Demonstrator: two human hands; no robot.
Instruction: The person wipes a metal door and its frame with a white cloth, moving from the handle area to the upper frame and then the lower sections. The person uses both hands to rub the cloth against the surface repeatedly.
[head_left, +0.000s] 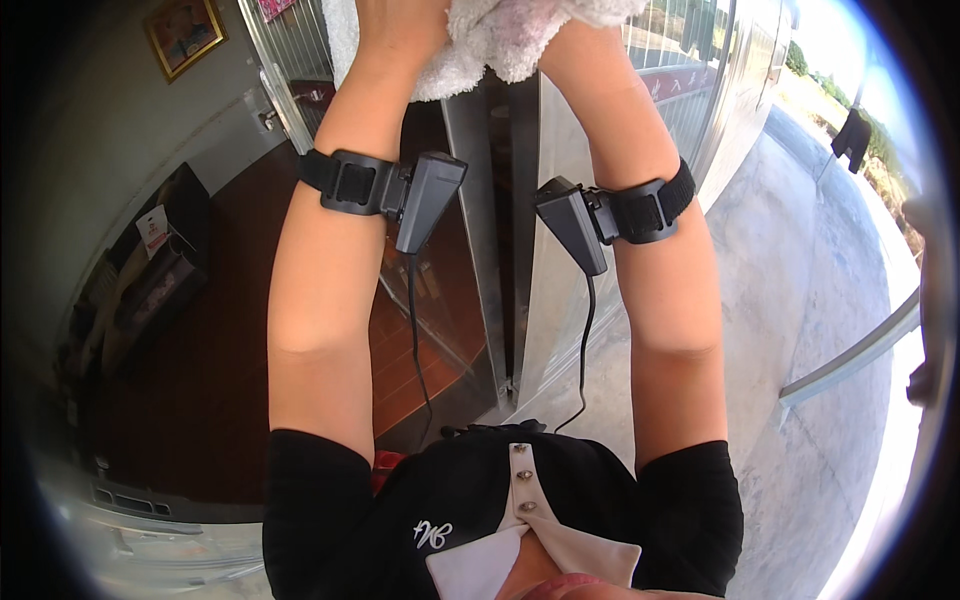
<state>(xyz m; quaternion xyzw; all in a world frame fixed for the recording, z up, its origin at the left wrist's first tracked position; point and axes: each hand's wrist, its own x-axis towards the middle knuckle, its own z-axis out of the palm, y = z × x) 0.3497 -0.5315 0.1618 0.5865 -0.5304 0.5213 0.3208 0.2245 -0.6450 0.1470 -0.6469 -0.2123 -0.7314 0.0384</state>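
Observation:
Both my arms reach up to the top edge of the picture, where a white terry towel (514, 45) is bunched between and around my hands. My left hand (405, 19) is on the towel, with cloth on both sides of it; its fingers are cut off by the frame. The towel largely covers my right hand (589, 34), and only the part by the wrist shows. The cloth lies against a glass door panel (675, 82) with a metal frame. Each forearm bears a black strap with a dark device and a cable.
Upright metal door frames (476, 225) stand between my arms. At the left are a reddish-brown floor (420, 360), a dark sofa or bench (165, 277) and a gold-framed picture (186, 37). Pale concrete ground (780, 247) and a metal rail (847, 352) lie at the right.

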